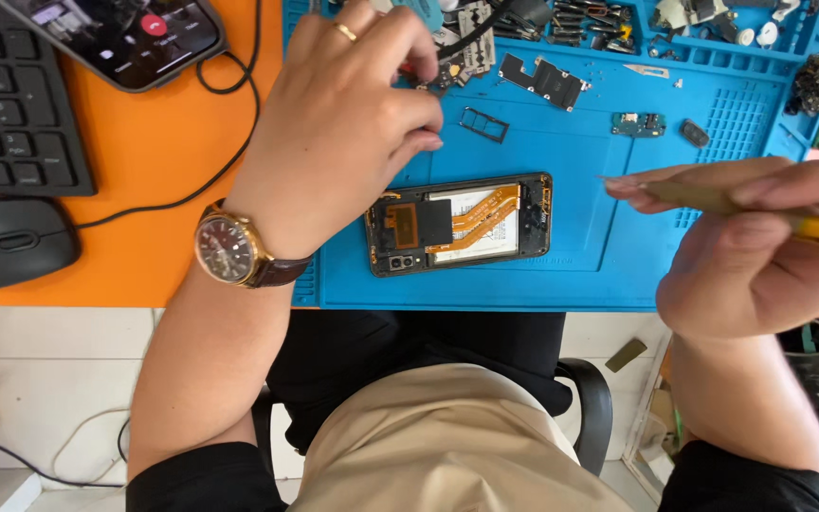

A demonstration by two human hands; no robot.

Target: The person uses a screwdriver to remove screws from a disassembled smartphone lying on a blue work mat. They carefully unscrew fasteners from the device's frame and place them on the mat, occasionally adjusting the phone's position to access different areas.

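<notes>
An opened smartphone [459,225] lies back-up on a blue repair mat [571,275], its battery, orange flex cables and black board exposed. My left hand [348,114], with a ring and a brown-strapped wristwatch, reaches over the mat's upper left with fingers pinched near small circuit parts [462,52]; what it grips is hidden. My right hand [760,246] hovers to the right of the phone, closed on a yellow-handled tool [713,197] whose tip points left toward the phone.
A SIM tray [483,124], a metal shield plate [542,80] and a small green board [638,124] lie on the mat. Trays of screws and parts [618,24] line its top edge. A keyboard [7,104], mouse [7,242] and cabled phone [125,33] sit on the orange desk.
</notes>
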